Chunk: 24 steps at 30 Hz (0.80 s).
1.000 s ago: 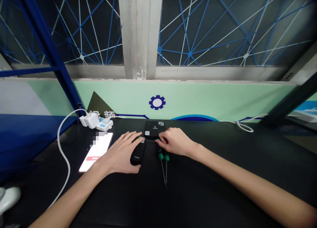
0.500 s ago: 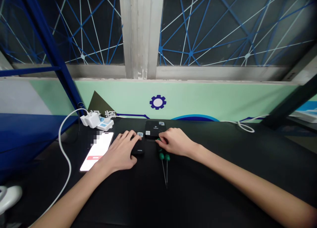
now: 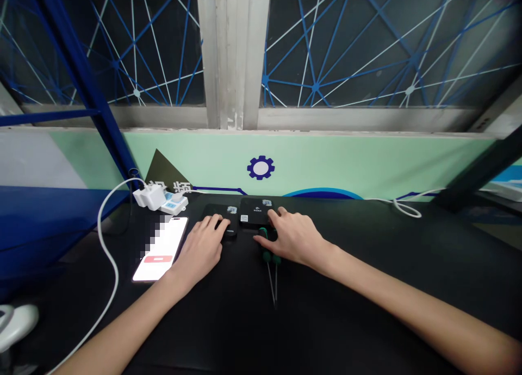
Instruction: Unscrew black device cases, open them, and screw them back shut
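At the far left, a lit phone [image 3: 160, 250] lies flat at nine o'clock from our left hand [image 3: 199, 249], its smooth glass glowing. That hand sits palm down, its fingers [image 3: 212, 223] open and draped over a matte black box [image 3: 216, 210], seemingly steadying it without gripping. Just beside lies a second black box [image 3: 255, 209], at twelve o'clock from our right hand [image 3: 296, 238], whose spread, open fingers sit over two green-handled screwdrivers [image 3: 267, 257], their thin steel shafts pointing toward six o'clock on the bench [image 3: 367, 288].
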Each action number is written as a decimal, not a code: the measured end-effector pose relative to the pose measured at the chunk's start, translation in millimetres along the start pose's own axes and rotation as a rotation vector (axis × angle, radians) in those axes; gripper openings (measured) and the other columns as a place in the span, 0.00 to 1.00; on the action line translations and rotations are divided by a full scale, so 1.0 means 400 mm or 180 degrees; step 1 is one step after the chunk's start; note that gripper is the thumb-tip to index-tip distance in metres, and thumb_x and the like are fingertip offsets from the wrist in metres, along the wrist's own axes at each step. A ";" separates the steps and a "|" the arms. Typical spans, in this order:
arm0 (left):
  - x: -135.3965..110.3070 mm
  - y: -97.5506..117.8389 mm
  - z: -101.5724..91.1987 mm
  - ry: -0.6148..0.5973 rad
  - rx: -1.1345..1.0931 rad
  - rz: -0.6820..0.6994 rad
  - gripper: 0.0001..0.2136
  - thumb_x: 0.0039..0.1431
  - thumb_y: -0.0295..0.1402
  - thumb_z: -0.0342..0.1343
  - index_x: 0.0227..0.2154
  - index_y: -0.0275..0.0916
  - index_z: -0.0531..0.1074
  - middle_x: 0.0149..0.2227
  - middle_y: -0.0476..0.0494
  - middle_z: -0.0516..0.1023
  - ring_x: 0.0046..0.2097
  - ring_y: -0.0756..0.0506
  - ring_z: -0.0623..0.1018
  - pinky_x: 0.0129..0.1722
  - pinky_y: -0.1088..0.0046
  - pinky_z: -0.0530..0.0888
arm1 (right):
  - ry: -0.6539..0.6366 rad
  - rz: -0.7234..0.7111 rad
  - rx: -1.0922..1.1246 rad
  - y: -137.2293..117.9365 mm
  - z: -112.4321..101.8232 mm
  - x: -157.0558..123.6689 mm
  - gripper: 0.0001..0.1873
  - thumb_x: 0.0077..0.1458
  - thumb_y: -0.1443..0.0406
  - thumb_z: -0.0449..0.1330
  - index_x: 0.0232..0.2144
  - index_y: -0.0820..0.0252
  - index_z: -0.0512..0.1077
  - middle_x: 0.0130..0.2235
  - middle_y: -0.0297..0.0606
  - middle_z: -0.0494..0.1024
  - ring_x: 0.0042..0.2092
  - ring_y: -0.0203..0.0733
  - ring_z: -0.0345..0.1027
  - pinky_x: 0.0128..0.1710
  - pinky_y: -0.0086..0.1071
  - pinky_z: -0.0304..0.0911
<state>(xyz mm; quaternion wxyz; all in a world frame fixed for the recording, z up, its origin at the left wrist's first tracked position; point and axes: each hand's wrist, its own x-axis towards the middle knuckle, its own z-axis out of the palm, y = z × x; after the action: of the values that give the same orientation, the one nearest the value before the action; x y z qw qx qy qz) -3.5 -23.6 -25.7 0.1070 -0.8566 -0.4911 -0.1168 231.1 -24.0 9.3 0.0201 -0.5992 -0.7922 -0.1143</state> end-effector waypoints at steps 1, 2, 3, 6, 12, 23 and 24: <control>0.000 0.003 0.005 0.0038 -0.0019 -0.0005 0.23 0.58 0.19 0.43 0.55 0.39 0.66 0.56 0.36 0.71 0.55 0.37 0.72 0.49 0.60 0.73 | -0.0034 0.0026 -0.0015 -0.006 0.001 -0.004 0.33 0.59 0.40 0.53 0.46 0.65 0.69 0.41 0.51 0.76 0.34 0.54 0.76 0.26 0.34 0.57; -0.001 0.005 0.011 0.0078 -0.0055 -0.0012 0.23 0.59 0.20 0.43 0.56 0.39 0.65 0.57 0.36 0.71 0.58 0.37 0.71 0.51 0.59 0.73 | -0.0063 0.0039 -0.0023 -0.013 0.001 -0.007 0.34 0.59 0.40 0.52 0.47 0.65 0.69 0.42 0.52 0.75 0.35 0.54 0.76 0.27 0.34 0.59; -0.002 0.007 0.016 0.0109 -0.0100 -0.0018 0.23 0.60 0.21 0.43 0.58 0.38 0.65 0.59 0.35 0.70 0.60 0.37 0.70 0.54 0.57 0.72 | -0.0083 0.0039 -0.0023 -0.019 0.001 -0.011 0.34 0.59 0.40 0.52 0.48 0.65 0.68 0.43 0.53 0.75 0.35 0.55 0.77 0.28 0.35 0.60; -0.005 0.008 0.032 0.0151 -0.0192 -0.0027 0.24 0.63 0.25 0.44 0.62 0.37 0.62 0.64 0.34 0.67 0.65 0.35 0.66 0.61 0.53 0.67 | -0.0105 0.0031 -0.0023 -0.035 -0.001 -0.019 0.33 0.60 0.41 0.51 0.47 0.65 0.68 0.46 0.55 0.73 0.35 0.54 0.77 0.28 0.36 0.62; -0.007 0.007 0.055 0.0137 -0.0253 0.0020 0.25 0.66 0.30 0.43 0.65 0.35 0.57 0.68 0.32 0.60 0.69 0.36 0.59 0.65 0.49 0.61 | -0.0168 -0.0045 -0.0006 -0.050 0.001 -0.024 0.26 0.60 0.46 0.55 0.45 0.63 0.68 0.48 0.55 0.71 0.33 0.53 0.76 0.26 0.36 0.61; -0.002 0.026 0.019 0.0118 -0.0217 -0.0075 0.19 0.66 0.30 0.45 0.58 0.34 0.66 0.62 0.32 0.70 0.64 0.36 0.69 0.62 0.54 0.68 | -0.0129 -0.0125 0.0063 -0.045 0.023 -0.023 0.13 0.55 0.61 0.58 0.40 0.62 0.69 0.44 0.50 0.71 0.33 0.49 0.75 0.27 0.34 0.61; -0.003 0.025 0.020 0.0086 -0.0199 -0.0076 0.20 0.66 0.31 0.45 0.59 0.33 0.65 0.62 0.32 0.69 0.64 0.36 0.67 0.63 0.54 0.66 | -0.0139 -0.0108 0.0053 -0.042 0.021 -0.021 0.13 0.54 0.62 0.58 0.41 0.62 0.69 0.44 0.50 0.71 0.33 0.50 0.75 0.28 0.34 0.62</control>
<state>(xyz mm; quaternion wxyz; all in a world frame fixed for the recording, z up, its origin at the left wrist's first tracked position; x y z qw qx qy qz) 5.5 -27.1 -34.5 0.0854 -0.8519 -0.4959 -0.1450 218.4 -34.4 -3.0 0.0059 -0.5879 -0.8034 -0.0949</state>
